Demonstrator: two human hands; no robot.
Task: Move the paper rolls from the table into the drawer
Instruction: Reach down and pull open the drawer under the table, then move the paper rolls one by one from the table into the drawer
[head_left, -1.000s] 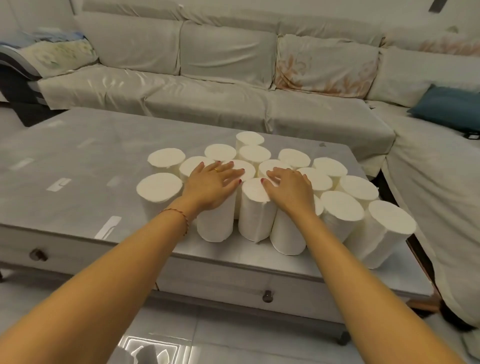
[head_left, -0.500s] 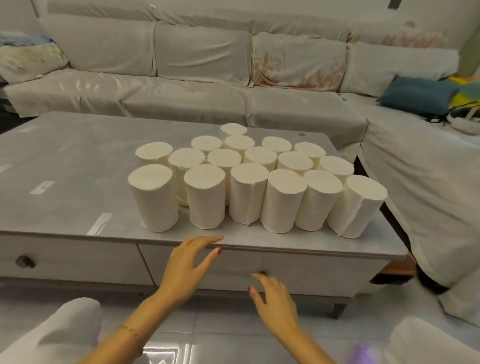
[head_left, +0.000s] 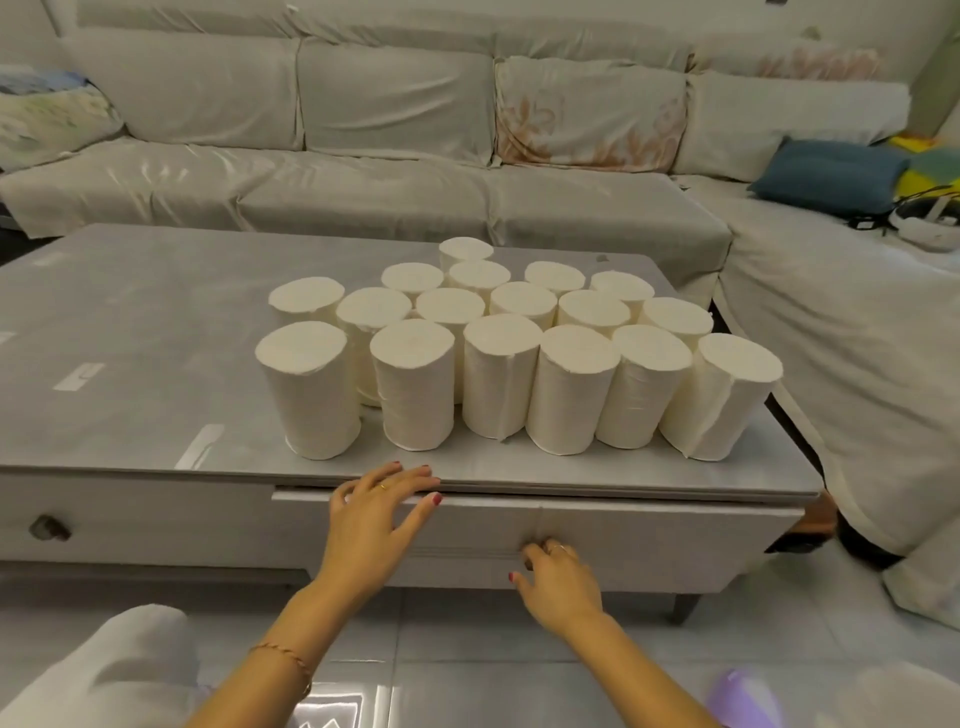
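Several white paper rolls (head_left: 493, 343) stand upright in tight rows on the grey table (head_left: 145, 332). Below the front edge, the right-hand drawer (head_left: 665, 540) sticks out slightly from the table's face. My left hand (head_left: 379, 519) rests with spread fingers on the drawer's top edge, fingertips touching the underside of the tabletop. My right hand (head_left: 556, 577) is curled at the middle of the drawer front, where its knob is hidden under the fingers.
A second drawer with a dark knob (head_left: 49, 527) sits at the left. A pale corner sofa (head_left: 415, 171) wraps behind and right of the table, with a blue cushion (head_left: 826, 176). My knees (head_left: 114, 670) show at the bottom over the tiled floor.
My hands left the tops of the rolls, dropped below the table edge, then reached the right drawer front. The drawer now stands slightly out. The camera has moved lower and back.
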